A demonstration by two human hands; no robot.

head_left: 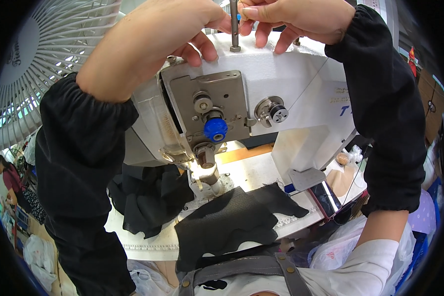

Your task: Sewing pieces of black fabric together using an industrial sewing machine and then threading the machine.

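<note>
A white sewing machine point(301, 74) stands before me, with an upright metal thread post point(234, 29) on top. My left hand point(200, 32) reaches over from the left, its fingers curled at the post and two fingertips resting on the casing; what it pinches is hidden. On the post's other side, my right hand point(281, 19) has thumb and forefinger pinched together on a fine thread, other fingers bent over the machine's top. Below are a blue tension knob point(215, 129) and a bobbin winder point(278, 113) with thread running up right. Black mesh fabric point(227, 224) drapes over the front edge.
More black fabric point(153, 197) lies bunched left of the needle area on the white sewing bed point(148, 246). A phone-like dark device point(324, 197) lies at right. A large white fan point(49, 64) stands close at left. Plastic bags point(39, 256) and a person point(15, 182) appear farther left.
</note>
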